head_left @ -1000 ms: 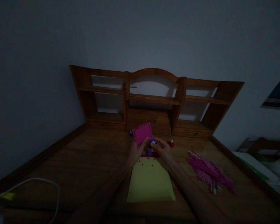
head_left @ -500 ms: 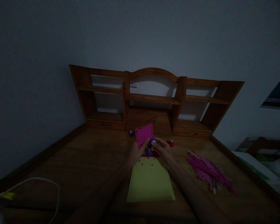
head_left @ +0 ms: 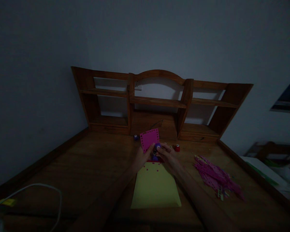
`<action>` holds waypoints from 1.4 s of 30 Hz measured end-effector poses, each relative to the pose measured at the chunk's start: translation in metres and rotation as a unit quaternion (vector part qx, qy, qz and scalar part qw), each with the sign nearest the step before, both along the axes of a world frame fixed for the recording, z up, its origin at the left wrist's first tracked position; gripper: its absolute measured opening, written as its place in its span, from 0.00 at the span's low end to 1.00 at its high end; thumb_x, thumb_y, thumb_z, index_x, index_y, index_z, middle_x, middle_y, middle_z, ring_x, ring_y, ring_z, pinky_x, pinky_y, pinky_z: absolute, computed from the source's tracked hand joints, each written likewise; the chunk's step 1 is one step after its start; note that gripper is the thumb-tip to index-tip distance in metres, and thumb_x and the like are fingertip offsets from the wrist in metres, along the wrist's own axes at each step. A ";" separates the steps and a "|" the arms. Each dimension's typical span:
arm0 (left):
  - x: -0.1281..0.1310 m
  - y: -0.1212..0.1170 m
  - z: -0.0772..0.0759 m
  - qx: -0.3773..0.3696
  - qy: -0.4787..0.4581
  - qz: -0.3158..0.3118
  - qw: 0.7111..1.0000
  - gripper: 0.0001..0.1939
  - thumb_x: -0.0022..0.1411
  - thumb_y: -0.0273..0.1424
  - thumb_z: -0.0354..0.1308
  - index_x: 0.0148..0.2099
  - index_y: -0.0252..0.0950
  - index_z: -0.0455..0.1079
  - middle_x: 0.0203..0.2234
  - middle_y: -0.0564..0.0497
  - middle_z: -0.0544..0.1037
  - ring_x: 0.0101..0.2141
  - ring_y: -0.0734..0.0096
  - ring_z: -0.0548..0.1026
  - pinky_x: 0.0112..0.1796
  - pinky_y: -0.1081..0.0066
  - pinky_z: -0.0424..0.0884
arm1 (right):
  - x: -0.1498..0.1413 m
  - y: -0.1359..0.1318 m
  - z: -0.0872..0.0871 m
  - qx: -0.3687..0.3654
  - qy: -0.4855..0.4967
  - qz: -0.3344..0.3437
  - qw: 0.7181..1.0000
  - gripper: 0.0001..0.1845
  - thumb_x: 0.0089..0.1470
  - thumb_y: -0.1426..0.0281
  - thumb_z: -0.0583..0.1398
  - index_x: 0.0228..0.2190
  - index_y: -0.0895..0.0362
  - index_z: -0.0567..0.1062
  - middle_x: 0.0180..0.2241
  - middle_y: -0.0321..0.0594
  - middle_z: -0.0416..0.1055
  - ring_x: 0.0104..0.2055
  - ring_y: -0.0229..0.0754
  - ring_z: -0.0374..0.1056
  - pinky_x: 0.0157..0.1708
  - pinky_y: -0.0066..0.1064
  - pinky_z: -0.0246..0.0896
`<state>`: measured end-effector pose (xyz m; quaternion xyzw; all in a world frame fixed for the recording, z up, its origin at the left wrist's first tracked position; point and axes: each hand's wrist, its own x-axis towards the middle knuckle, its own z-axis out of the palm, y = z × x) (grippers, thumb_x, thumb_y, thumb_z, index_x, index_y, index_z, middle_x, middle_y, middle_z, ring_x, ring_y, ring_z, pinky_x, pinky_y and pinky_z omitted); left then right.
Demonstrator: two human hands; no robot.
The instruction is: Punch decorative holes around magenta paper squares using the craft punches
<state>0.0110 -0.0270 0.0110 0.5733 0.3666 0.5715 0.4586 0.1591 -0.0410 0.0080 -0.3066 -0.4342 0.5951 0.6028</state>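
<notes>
My left hand [head_left: 142,158] is closed on a sheet of pink paper [head_left: 149,138], which has a row of small punched holes along its edges. Against the lower right edge of this sheet is a purple craft punch [head_left: 157,146], with the fingers of my right hand [head_left: 168,155] wrapped round it. Just below, another purple part [head_left: 155,158] shows between the hands, too dark to make out fully. Under them lies a pale yellow sheet [head_left: 156,191] with several tiny pink cut-outs [head_left: 157,170] near its top edge.
A purple punch [head_left: 135,137] and a red punch [head_left: 177,148] stand farther back. Pink paper strips [head_left: 215,175] are heaped to the right. A white cable [head_left: 60,196] curves at lower left, by a yellow item [head_left: 8,202]. Behind rises a wooden shelf [head_left: 158,102].
My right-hand fingers have shifted slightly over the purple craft punch. The pink paper and my left hand stay nearly in place.
</notes>
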 end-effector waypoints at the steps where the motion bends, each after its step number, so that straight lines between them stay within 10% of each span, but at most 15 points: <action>1: 0.000 0.000 0.000 -0.006 -0.003 0.001 1.000 0.18 0.58 0.44 0.60 0.41 0.34 0.73 0.34 0.46 0.79 0.35 0.64 0.76 0.37 0.68 0.71 | 0.000 0.000 0.000 -0.002 0.000 0.002 1.000 0.17 0.40 0.66 0.72 0.35 0.55 0.80 0.37 0.38 0.76 0.34 0.37 0.71 0.37 0.29 0.67; 20: 0.001 -0.002 0.004 -0.020 -0.014 -0.003 1.000 0.18 0.56 0.45 0.61 0.36 0.35 0.73 0.28 0.48 0.77 0.33 0.63 0.74 0.34 0.69 0.70 | -0.002 -0.002 0.000 -0.022 0.005 0.007 1.000 0.18 0.39 0.67 0.72 0.35 0.55 0.79 0.36 0.38 0.76 0.33 0.38 0.72 0.38 0.30 0.68; 27: -0.001 -0.002 -0.002 -0.047 0.017 -0.030 0.998 0.22 0.58 0.50 0.56 0.25 0.36 0.67 0.13 0.54 0.66 0.16 0.72 0.65 0.22 0.71 0.62 | 0.001 -0.003 0.002 -0.027 0.020 0.025 0.999 0.12 0.42 0.66 0.71 0.32 0.55 0.80 0.33 0.36 0.76 0.31 0.35 0.70 0.35 0.27 0.67; 42: 0.000 -0.001 -0.004 -0.048 -0.014 -0.060 0.997 0.22 0.58 0.50 0.57 0.27 0.34 0.67 0.17 0.53 0.69 0.14 0.78 0.62 0.18 0.75 0.57 | 0.001 -0.004 0.004 -0.038 0.038 0.042 0.998 0.12 0.43 0.66 0.71 0.32 0.56 0.80 0.32 0.37 0.76 0.30 0.35 0.70 0.34 0.27 0.67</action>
